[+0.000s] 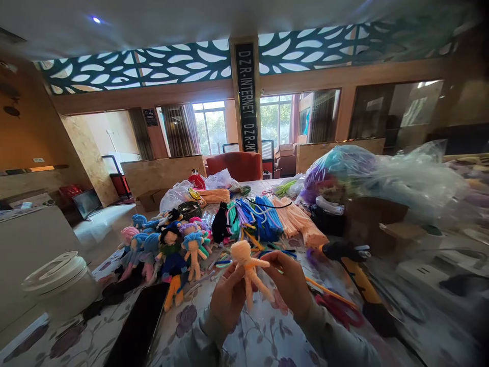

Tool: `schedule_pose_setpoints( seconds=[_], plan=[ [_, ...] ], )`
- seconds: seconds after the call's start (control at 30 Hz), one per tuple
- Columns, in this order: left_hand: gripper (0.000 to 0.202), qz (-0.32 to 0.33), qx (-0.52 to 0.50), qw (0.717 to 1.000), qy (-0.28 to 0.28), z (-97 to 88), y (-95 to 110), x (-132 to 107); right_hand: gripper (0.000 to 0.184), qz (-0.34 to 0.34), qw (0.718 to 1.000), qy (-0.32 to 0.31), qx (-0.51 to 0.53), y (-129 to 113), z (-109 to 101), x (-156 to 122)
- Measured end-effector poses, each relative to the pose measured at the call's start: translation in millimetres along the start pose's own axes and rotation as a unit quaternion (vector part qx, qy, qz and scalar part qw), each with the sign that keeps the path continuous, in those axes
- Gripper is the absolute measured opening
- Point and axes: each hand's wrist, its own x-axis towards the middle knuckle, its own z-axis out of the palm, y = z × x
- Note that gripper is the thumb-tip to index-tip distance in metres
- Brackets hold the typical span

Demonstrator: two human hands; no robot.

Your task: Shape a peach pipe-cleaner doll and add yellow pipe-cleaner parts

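Observation:
A bare, peach-coloured pipe-cleaner doll (pixel 242 253) with a round head, thin arms and two legs is held upright above the table. My left hand (pixel 228 296) is closed on its left side, thumb and fingers pinching near the shoulder. At the other side, my right hand (pixel 293 281) has its fingertips closed at the end of the doll's outstretched arm. Part of the doll's body is hidden by my left fingers. Finished dolls (pixel 171 250) with coloured hair and clothes sit to the left of my hands. Behind the held doll lie blue pipe cleaners (pixel 269 219) in a bundle.
Peach pipe cleaners (pixel 305 227) lie back right. A yellow-and-black glue gun (pixel 359 280) and red-handled scissors (pixel 344 311) are on the right. A black phone (pixel 139 326) lies front left, near a white lidded container (pixel 61 283). Plastic bags (pixel 412 176) are heaped at far right.

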Motion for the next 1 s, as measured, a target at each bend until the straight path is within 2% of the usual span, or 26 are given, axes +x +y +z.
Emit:
schedule_pose_setpoints(
  seconds=[0.17, 0.37, 0.6, 0.73, 0.83, 1.0],
  plan=[
    [0.018, 0.008, -0.003, 1.0, -0.014, 3.1, 0, -1, 0.005, 0.0, 1.0, -0.001, 0.016, 1, 2, 1],
    [0.021, 0.004, 0.027, 0.999, -0.044, 1.7, -1, -1, 0.002, -0.031, 0.999, -0.041, -0.013, 8, 0, 3],
    [0.021, 0.025, 0.065, 0.997, -0.042, -5.4, -6, 1, 0.005, -0.177, 0.98, -0.052, -0.071, 9, -9, 9],
    [0.02, 0.025, 0.093, 0.994, -0.042, -5.3, -6, 1, 0.008, -0.225, 0.969, -0.054, -0.091, 8, -13, 11],
    [0.021, 0.024, 0.102, 0.994, -0.039, -4.1, -5, 0, 0.008, -0.23, 0.968, -0.048, -0.091, 7, -15, 12],
    [0.021, 0.033, 0.103, 0.993, -0.043, -3.8, -5, 0, 0.011, -0.201, 0.975, -0.058, -0.077, 5, -15, 10]
  ],
)
